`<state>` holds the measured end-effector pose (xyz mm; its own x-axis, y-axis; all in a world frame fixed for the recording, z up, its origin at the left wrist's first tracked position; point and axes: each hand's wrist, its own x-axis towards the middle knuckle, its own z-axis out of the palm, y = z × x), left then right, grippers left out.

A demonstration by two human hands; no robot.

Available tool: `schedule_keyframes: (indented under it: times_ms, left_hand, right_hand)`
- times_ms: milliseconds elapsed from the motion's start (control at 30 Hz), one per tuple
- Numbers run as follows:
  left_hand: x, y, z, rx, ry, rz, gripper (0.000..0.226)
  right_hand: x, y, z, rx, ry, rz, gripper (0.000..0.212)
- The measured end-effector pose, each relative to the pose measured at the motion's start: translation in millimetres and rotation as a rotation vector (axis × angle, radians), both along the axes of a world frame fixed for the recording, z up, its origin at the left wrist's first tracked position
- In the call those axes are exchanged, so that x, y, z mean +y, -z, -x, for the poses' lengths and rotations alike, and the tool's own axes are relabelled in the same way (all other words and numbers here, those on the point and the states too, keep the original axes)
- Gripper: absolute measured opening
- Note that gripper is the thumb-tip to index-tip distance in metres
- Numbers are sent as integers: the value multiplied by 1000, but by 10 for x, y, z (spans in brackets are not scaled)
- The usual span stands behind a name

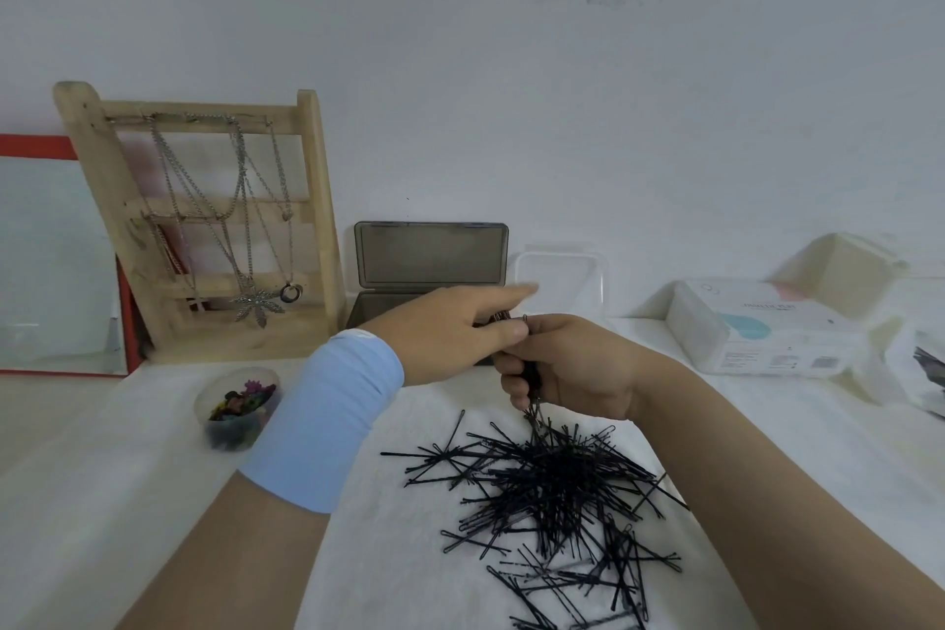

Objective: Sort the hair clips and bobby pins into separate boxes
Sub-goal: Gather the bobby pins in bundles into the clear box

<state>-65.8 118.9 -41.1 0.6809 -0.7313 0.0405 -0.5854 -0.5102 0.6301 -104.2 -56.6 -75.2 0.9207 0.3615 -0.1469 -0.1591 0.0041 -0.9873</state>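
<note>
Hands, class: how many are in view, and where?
2. The left hand, centre, meets the top of the bundle of bobby pins; the right hand, beside it, grips that bundle above the loose pile.
</note>
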Motion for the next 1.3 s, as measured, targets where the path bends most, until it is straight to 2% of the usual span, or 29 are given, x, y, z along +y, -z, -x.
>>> schedule_keyframes:
  times_ms: [167,233,300,367,400,500,567,633,767,833,933,1000,1067,1167,1233,1300]
  left_hand:
    - [-18,-16,19,-43,3,17,38]
    - [-6,12,3,77,-3,113,46]
    - [-12,36,3,205,-48,293,54]
    - [-39,60,-19,298,-147,453,32]
    - [-57,64,-18,356,-184,472,24]
    - [-119,119,16,466,-124,309,18]
    - [-147,163,61,499,-68,181,22]
    - [-158,177,88,525,-59,162,23]
    - [-136,158,72,594,-114,329,19]
    - [-109,139,68,615,-116,305,22]
    - [-61,116,68,663,-142,229,26]
    - [-75,95,48,798,-210,404,30]
    - [-117,59,37,1051,-241,692,36]
    - [-207,11,78,1375,-160,945,45]
    - [-231,-1,86,1434,-141,1030,51]
    - [-206,1,87,1440,-115,1047,59]
  right_hand:
    - [8,-20,25,1,-46,8,20]
    - [-2,-28,33,10,-42,-9,22]
    - [-8,-53,27,1,-13,-80,23]
    - [-4,-107,6,-19,66,-240,23]
    - [-3,-137,-4,-40,114,-327,23]
    - [15,-184,-31,-123,240,-534,21]
    - [26,-168,-54,-177,305,-593,21]
    - [19,-153,-69,-252,356,-579,19]
    - [52,-124,-50,-263,340,-473,15]
    - [99,-102,-39,-264,336,-429,15]
    - [107,-148,-36,-304,364,-501,18]
    - [70,-190,-45,-321,409,-527,19]
    - [45,-188,-60,-346,462,-497,19]
    - [50,-148,-67,-421,537,-266,20]
    - [56,-122,-48,-466,540,-64,19]
    - [57,-99,-36,-462,498,31,17]
